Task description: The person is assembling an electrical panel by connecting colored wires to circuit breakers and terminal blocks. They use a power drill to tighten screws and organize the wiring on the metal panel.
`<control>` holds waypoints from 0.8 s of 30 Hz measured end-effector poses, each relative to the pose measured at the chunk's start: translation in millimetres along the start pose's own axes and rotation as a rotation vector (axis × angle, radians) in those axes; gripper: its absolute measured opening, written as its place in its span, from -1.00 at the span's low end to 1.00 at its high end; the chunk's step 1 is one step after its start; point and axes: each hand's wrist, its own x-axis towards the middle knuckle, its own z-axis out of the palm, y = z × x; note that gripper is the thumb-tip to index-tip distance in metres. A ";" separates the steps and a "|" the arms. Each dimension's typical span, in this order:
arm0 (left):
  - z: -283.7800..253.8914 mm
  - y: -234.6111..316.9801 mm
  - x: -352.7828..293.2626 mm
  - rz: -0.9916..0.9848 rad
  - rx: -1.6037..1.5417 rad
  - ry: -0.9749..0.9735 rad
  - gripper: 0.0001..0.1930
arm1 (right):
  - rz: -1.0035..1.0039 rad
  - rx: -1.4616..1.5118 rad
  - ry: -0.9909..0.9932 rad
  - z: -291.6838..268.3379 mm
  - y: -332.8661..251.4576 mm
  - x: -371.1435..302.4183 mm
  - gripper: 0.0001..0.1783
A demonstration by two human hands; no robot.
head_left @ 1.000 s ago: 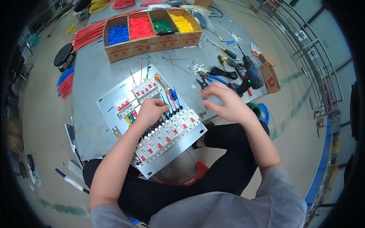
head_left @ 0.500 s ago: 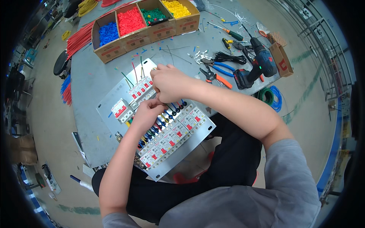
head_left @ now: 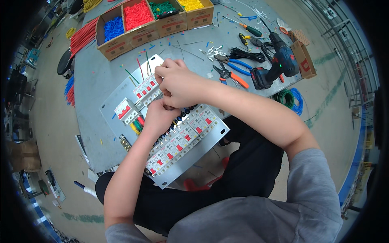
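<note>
A pale metal mounting plate [head_left: 190, 156] lies tilted across the table's front edge and over my lap. Along its near side runs a row of white circuit breakers with red switches [head_left: 178, 148]. Farther back stand a shorter row of breakers [head_left: 145, 90] and a separate breaker [head_left: 126, 111] with thick coloured wires below it. My left hand [head_left: 160, 116] is closed, fingertips bent inward over the wiring between the rows. My right hand [head_left: 177, 83] is also closed, at the right end of the back row, nearly touching the left. Whatever their fingers pinch is hidden. Thin wires [head_left: 139, 68] stick up behind the back row.
Cardboard compartments [head_left: 146, 37] at the back hold blue, red, green and yellow pieces. A cordless drill [head_left: 277, 65], orange-handled pliers [head_left: 237, 79], blue-handled pliers [head_left: 239, 67] and a screwdriver [head_left: 252, 30] lie to the right. Wire coils [head_left: 285, 98] sit beyond the table's right edge.
The whole view has shifted slightly. My left hand has moved a little rightward over the wiring and covers more of it; my right hand stays near the back row's end.
</note>
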 end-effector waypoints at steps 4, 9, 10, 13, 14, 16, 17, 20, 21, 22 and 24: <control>2.7 -3.3 -4.3 0.107 0.047 0.065 -0.80 | -0.168 -0.045 0.152 -3.6 -8.4 -14.3 -0.83; 0.6 -5.1 -2.3 0.137 0.086 0.117 -0.79 | -0.070 -0.096 0.078 -20.8 -31.6 -48.2 -0.81; 0.0 -2.1 -3.8 0.117 0.107 0.108 -0.81 | -0.009 -0.121 0.034 -21.8 -37.3 -54.8 -0.79; -2.4 1.8 -4.5 0.088 0.180 0.088 -0.81 | 0.164 -0.017 0.020 -16.6 -44.9 -61.4 -0.88; -4.2 0.1 -3.4 0.092 0.186 0.087 -0.80 | 0.216 0.048 0.029 -13.9 -44.8 -60.4 -0.88; -7.9 -2.9 -1.0 0.102 0.199 0.085 -0.79 | 0.230 0.069 0.077 -10.2 -45.0 -58.4 -0.85; -11.0 3.4 -3.0 0.076 0.224 0.055 -0.81 | 0.278 0.104 0.036 -9.7 -45.2 -58.2 -0.84; -19.8 7.4 -5.2 0.264 0.270 0.030 -0.82 | 0.335 0.151 0.008 -6.8 -43.6 -57.5 -0.79; -24.1 10.3 -5.4 0.345 0.517 0.055 -0.82 | 0.366 0.161 -0.028 -8.4 -44.7 -55.5 -0.78; -30.3 13.4 -4.3 0.455 0.644 0.069 -0.82 | 0.397 0.170 -0.064 -9.5 -45.9 -52.9 -0.77; -38.9 19.1 -0.8 0.668 0.892 0.097 -0.82 | 0.389 0.093 -0.098 -9.4 -44.9 -47.9 -0.75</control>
